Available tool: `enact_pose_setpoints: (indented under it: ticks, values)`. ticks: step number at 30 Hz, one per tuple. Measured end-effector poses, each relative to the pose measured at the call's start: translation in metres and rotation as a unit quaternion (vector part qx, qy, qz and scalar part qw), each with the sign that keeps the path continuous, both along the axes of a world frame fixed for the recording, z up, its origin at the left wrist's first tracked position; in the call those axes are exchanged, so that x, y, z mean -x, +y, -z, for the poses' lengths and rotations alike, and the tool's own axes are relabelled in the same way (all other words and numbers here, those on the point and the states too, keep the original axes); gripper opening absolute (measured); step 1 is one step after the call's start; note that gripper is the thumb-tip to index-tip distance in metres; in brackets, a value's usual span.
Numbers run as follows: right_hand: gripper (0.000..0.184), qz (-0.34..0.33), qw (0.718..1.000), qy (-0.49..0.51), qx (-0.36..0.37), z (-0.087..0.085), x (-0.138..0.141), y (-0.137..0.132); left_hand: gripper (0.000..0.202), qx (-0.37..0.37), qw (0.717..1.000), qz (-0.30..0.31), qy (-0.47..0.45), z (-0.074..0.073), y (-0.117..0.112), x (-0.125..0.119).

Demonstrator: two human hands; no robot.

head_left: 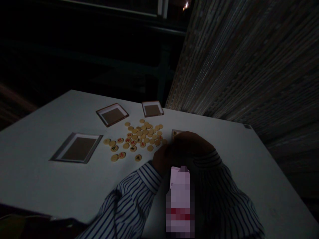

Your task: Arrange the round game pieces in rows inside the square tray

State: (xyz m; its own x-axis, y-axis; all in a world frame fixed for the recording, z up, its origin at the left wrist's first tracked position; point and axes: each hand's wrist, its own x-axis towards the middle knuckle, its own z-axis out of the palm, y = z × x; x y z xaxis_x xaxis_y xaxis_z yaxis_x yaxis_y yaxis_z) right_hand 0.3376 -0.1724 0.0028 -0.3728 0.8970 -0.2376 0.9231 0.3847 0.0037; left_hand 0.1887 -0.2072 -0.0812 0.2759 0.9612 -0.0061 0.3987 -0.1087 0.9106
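Note:
Round wooden Chinese chess pieces [139,133] lie scattered on the white table, some showing red or black characters. My right hand [191,142] arches over a small box [177,131] that seems to hold pieces; the hand covers most of it. Close on its left is my left hand [160,160], by the right edge of the scattered pieces. The fingers of both hands are lost in shadow, so I cannot tell what they hold. Between my forearms, a lit phone [180,196] lies with its screen blurred into blocks.
Two shallow trays, a left one [112,115] and a right one [153,109], stand at the back of the white table [50,186]. A third tray [77,147] sits left of the pieces. A strand curtain [224,59] hangs at the right. Light is very dim.

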Motion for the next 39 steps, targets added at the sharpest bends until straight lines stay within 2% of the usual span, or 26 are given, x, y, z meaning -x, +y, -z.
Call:
enact_pose_setpoints:
  ticks: [4,10,15,19,23,30,39]
  values:
    - [0.024,-0.002,0.999,0.046,0.017,0.003,-0.004,0.002,0.03,-0.03,0.999,-0.004,0.018,0.002,0.0,-0.001]
    - [0.021,-0.017,0.996,0.086,0.013,0.003,-0.006,0.001,0.03,-0.164,0.98,0.052,0.104,0.007,0.0,-0.005]
    - [0.02,-0.026,0.995,0.096,0.001,0.004,-0.007,-0.001,0.033,-0.205,0.966,0.053,0.147,0.016,0.002,-0.009]
    - [0.02,-0.03,0.996,0.084,-0.016,0.005,-0.007,-0.001,0.035,-0.215,0.958,0.076,0.173,0.017,0.006,-0.009]
    - [0.021,-0.043,0.996,0.071,-0.02,0.003,-0.006,-0.001,0.032,-0.23,0.956,0.066,0.168,0.016,0.006,-0.008]
    - [0.02,-0.024,0.999,0.047,-0.004,-0.001,-0.003,-0.002,0.032,-0.204,0.962,0.061,0.173,0.018,0.007,-0.009]
    - [0.022,-0.014,0.998,0.026,0.052,0.002,-0.002,0.006,0.029,-0.139,0.972,0.031,0.185,0.0,0.01,-0.01]
